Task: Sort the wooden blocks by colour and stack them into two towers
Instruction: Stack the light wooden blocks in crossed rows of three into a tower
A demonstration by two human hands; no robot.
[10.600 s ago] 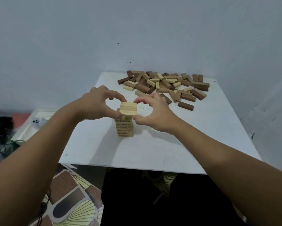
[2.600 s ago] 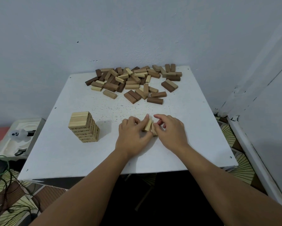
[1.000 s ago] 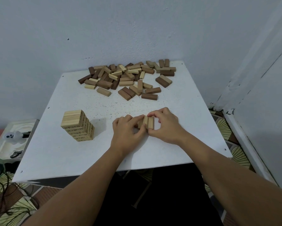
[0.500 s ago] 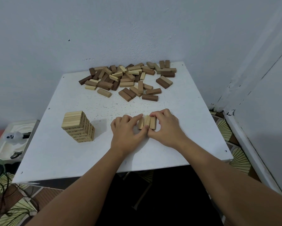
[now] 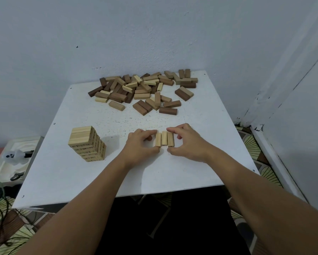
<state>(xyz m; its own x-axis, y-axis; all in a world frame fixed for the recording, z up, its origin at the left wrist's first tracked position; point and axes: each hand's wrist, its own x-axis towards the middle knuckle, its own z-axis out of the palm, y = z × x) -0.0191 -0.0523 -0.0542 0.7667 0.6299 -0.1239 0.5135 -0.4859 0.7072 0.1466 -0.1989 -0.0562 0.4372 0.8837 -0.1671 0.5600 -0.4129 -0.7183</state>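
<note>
Three pale blocks (image 5: 164, 138) lie side by side, long axes pointing away, right of the pale tower (image 5: 86, 143); left hand (image 5: 140, 147) and right hand (image 5: 186, 143) flank them equally near (fingers curled, apparently just touching).

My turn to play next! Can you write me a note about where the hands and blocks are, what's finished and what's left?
Left hand: fingers curled at the left side of the row of three light blocks, touching it with thumb and forefinger tips.
Right hand: the same at the row's right side. Neither has lifted it.
The row lies flat on the white table, blocks side by side.
Done: a light tower stands at the left, several layers high.
Left: the mixed pile at the back still holds light and dark blocks. No dark tower has been started.
</note>
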